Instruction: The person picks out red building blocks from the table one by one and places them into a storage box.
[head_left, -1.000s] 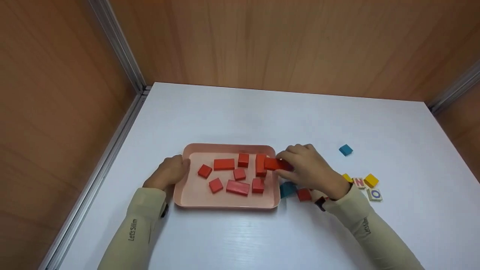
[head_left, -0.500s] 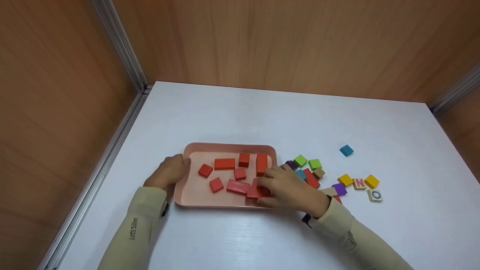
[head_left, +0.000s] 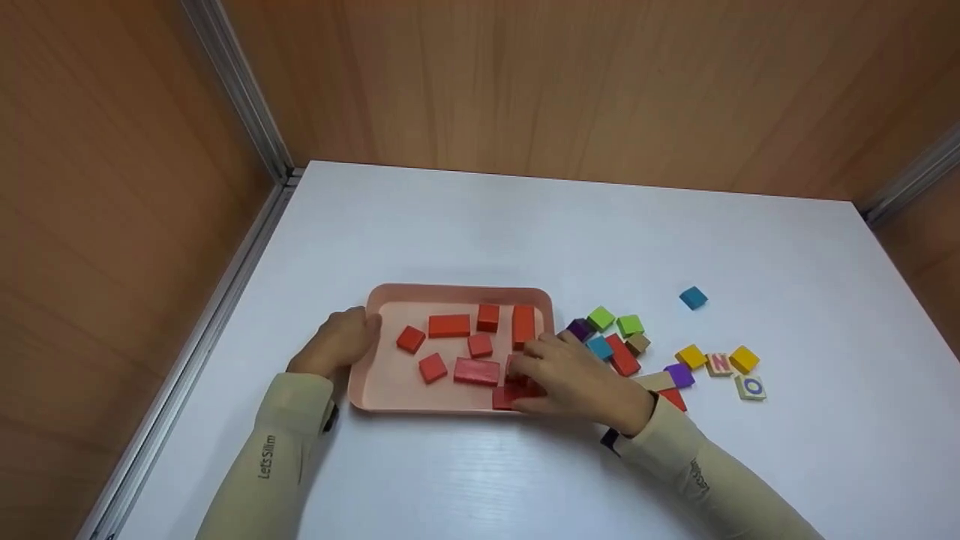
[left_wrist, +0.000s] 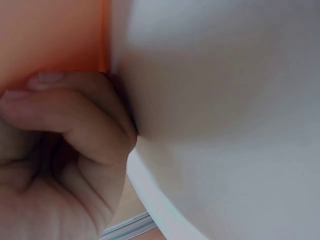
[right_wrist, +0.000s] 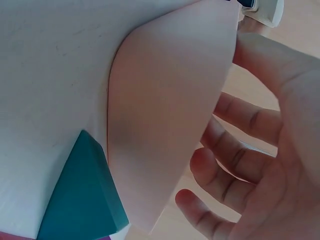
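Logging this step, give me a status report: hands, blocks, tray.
Left hand grips pink tray rim. Right hand rests open on red blocks at tray's near right corner. Mixed coloured blocks lie beside the tray.

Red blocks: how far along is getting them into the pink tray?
About eight red blocks already lie in the pink tray. The right hand is over the tray's near right corner at one more red block; the left hand holds the tray's left rim. Two loose red blocks remain on the table among the other coloured blocks.
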